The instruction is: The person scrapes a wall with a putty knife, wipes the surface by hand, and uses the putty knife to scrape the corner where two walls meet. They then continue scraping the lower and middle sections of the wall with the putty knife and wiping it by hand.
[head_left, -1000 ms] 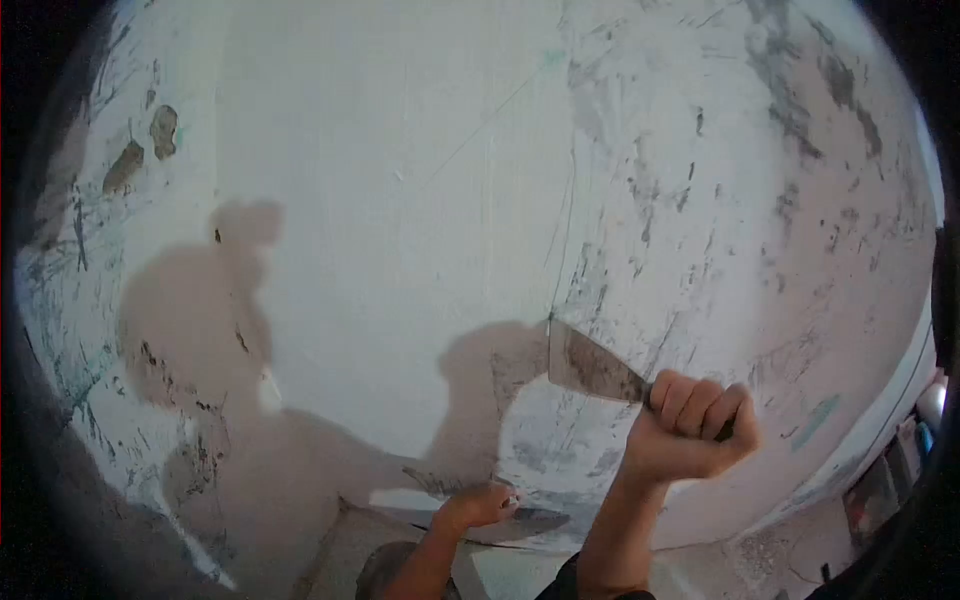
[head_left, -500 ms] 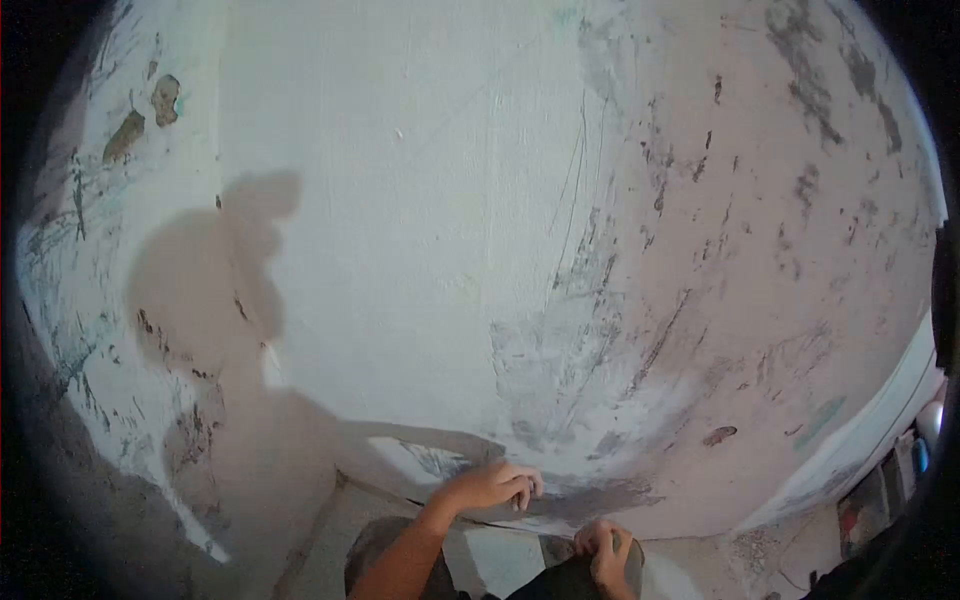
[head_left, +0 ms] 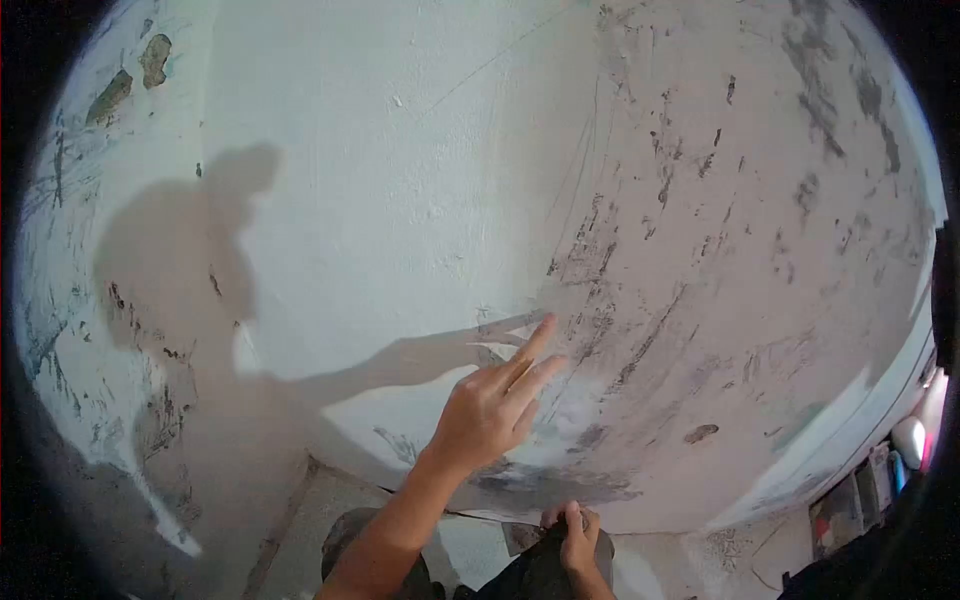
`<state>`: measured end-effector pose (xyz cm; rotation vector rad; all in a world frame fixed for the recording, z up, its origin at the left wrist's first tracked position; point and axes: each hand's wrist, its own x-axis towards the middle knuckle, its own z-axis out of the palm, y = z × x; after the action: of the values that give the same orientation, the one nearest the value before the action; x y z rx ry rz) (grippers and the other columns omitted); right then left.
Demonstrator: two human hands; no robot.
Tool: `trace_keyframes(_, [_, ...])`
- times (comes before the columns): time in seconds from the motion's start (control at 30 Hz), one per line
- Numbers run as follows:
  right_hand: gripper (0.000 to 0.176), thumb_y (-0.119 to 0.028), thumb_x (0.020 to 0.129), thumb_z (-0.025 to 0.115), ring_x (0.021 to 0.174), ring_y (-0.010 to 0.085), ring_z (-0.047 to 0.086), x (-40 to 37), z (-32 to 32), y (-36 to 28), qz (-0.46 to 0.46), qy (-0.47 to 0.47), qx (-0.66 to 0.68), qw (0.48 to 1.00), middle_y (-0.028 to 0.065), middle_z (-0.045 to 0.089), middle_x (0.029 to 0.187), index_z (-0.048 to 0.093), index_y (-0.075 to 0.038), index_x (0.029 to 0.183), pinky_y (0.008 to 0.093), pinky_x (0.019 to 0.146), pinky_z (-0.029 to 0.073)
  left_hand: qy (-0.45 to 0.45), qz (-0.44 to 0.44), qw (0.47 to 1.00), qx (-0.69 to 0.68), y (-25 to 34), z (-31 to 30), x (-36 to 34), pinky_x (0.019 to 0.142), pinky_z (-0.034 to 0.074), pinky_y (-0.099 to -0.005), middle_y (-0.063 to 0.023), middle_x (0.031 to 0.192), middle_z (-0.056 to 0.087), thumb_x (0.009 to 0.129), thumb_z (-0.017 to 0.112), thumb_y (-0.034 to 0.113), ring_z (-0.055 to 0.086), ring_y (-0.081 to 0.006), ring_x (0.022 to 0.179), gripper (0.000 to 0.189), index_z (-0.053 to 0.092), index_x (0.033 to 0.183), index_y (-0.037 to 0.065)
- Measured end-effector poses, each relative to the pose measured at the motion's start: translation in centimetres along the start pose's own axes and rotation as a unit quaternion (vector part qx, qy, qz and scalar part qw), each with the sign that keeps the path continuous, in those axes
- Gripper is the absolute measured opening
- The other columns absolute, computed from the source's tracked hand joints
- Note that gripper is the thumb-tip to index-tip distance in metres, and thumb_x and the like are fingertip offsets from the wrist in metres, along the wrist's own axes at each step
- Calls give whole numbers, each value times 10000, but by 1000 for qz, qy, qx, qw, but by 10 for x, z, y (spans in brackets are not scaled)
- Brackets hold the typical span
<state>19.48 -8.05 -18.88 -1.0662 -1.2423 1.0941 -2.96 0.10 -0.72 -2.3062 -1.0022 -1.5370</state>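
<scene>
Laying fingers on the wall above the grey smear

The left hand [head_left: 490,410] is spread wide. Its fingers [head_left: 538,340] stretch up and to the right and seem to touch the wall [head_left: 400,150] just above the grey smear [head_left: 560,487]. The scraped streaks [head_left: 600,290] slant the same way, up and right of that smear. The right hand [head_left: 578,535] sits just below the smear, curled over something dark; whether it grips I cannot tell. The left hand is nearer the streaks.
</scene>
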Motion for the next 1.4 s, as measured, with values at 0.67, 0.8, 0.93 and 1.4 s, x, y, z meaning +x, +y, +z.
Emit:
trace_keyframes(0.67, [548, -364, 1088, 445, 729, 213, 561, -4, 2, -11, 25, -9, 21, 999, 99, 593, 743, 598, 33, 742, 376, 713, 455, 80, -28, 996, -3, -9, -4, 7, 583, 532, -278, -219, 1506, 487, 792, 578, -28, 662, -144, 647, 367, 684, 1140, 16])
trace_keyframes(0.8, [548, -362, 1085, 443, 734, 214, 569, -3, 1, -12, 21, -26, 17, 999, 100, 591, 738, 623, 39, 759, 385, 717, 461, 69, 2, 998, -4, -13, 3, 2, 571, 525, -267, -221, 1519, 470, 795, 580, -27, 661, -143, 641, 376, 684, 1153, 22])
trace_keyframes(0.93, [516, -370, 1072, 456, 766, 208, 582, 2, 6, -20, -31, -41, -108, 993, 103, 585, 752, 695, 57, 907, 380, 723, 473, 66, -20, 997, -24, -9, 1, 7, 568, 525, -260, -209, 1534, 456, 800, 582, -27, 662, -134, 648, 384, 684, 1165, 37])
trace_keyframes(1.4, [671, -644, 1003, 434, 767, 171, 617, -28, -58, -93, -63, 245, 204, 946, 86, 663, 889, 651, -12, 1068, 299, 647, 527, 68, -52, 991, -104, -19, -36, 17, 649, 548, -285, -139, 1553, 456, 808, 571, -27, 696, -164, 801, 407, 686, 1189, 63])
